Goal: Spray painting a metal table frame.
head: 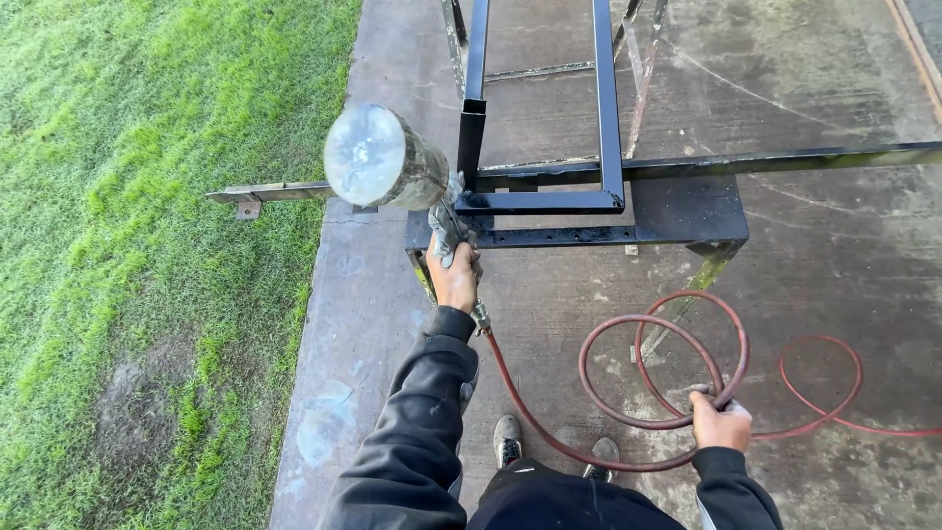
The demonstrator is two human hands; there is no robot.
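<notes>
My left hand (454,275) grips the handle of a spray gun (444,224) with a round, paint-crusted cup (378,157) on top. Its nozzle points at a black-painted steel frame (608,108) resting on a metal stand (677,218). A red air hose (549,432) runs from the gun's base down past my legs. My right hand (719,422) holds several gathered loops of that hose (659,363) at waist height, to the right of my body. Both arms wear dark sleeves.
A long black bar (785,159) crosses the stand from left to right. Grass (147,255) borders the concrete slab (844,265) on the left. More hose (834,383) trails across the concrete at right. My shoes (507,439) stand close to the stand's legs.
</notes>
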